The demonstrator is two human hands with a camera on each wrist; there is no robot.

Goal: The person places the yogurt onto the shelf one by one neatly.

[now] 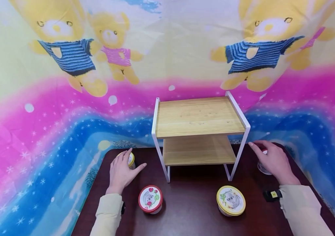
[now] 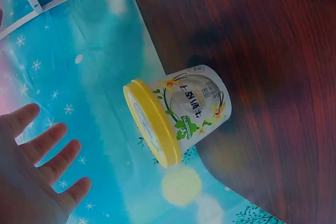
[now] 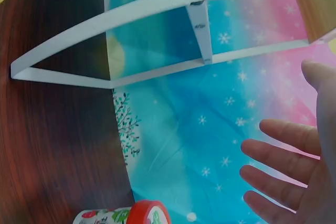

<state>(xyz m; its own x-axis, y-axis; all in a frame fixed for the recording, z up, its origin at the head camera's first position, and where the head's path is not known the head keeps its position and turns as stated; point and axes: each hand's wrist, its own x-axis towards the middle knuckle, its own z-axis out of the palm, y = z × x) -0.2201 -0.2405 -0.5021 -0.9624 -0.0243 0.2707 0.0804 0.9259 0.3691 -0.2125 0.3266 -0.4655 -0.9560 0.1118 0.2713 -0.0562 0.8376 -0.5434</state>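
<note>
At the table's back left, my left hand (image 1: 122, 173) hovers by a yellow-lidded paper tub (image 2: 181, 114), fingers spread and apart from it in the left wrist view. My right hand (image 1: 275, 160) reaches over a red-lidded tub (image 3: 123, 214) at the back right, partly hidden by the hand in the head view; the right wrist view has its fingers extended, holding nothing. Nearer the front stand another red-lidded tub (image 1: 150, 199) on the left and another yellow-lidded tub (image 1: 230, 200) on the right.
Between the hands stands a two-tier shelf (image 1: 200, 116) with wooden boards and a white metal frame, near the back edge of the dark wooden table (image 1: 191, 219). Behind hangs a colourful cloth (image 1: 167, 59) printed with teddy bears.
</note>
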